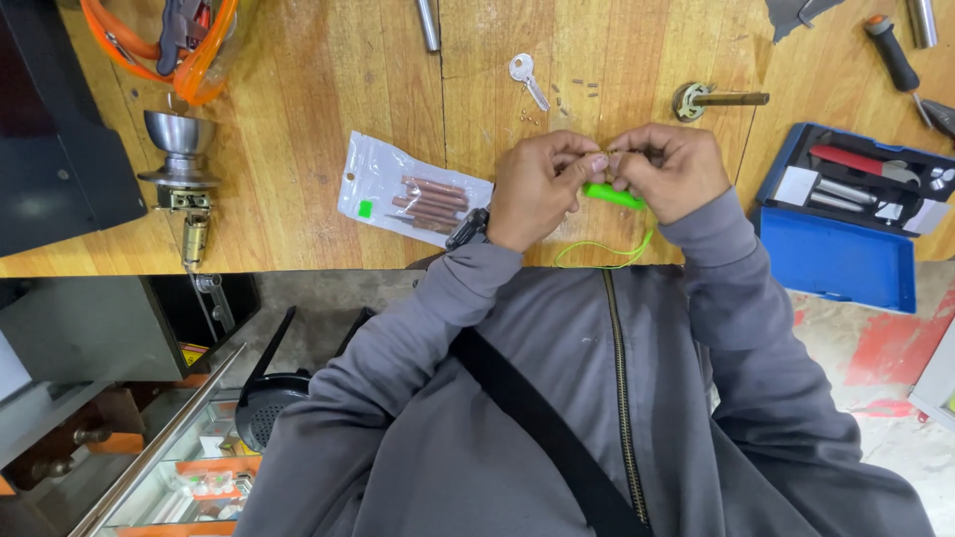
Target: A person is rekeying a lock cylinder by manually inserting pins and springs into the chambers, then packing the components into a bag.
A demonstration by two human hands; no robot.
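Bright, even light; sharp focus.

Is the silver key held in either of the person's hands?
No, the silver key lies alone on the wooden bench, apart from the left hand and right hand, which meet over a green tool.

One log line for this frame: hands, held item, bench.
left hand + right hand: pinching small part together | green tool: under hands | silver key, blue case: on wooden bench

You're pinching a small brass-coloured part [607, 154] between the fingertips of both hands, too tiny to make out in detail. Just below it a bright green stick-shaped tool [612, 196] lies slanted under your hands, a thin green cord [605, 251] looping from it toward your jacket.
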